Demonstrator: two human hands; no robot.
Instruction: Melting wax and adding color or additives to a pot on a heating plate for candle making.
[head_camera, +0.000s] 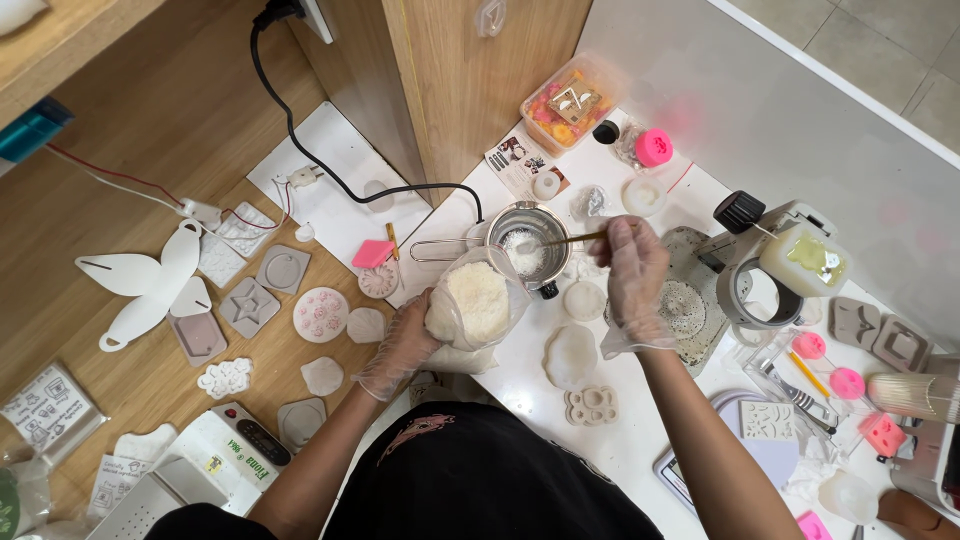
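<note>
My left hand (400, 345) grips the tilted bag of white flakes (472, 305) beside the metal pot (525, 250), so my right hand (632, 275), closed on the spoon (560, 240), reaches both.

Pink lidded jar (654, 147), star mould (248, 306) — white butterfly cutout (150, 280) lying well apart.

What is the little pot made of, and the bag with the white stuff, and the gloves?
The little pot looks like metal, probably steel: it is silvery and shiny with a wire handle. The bag seems to be thin clear plastic, since the white flakes show through it. The gloves on the left hand and right hand look like thin see-through plastic, wrinkled and loose at the wrists.
</note>
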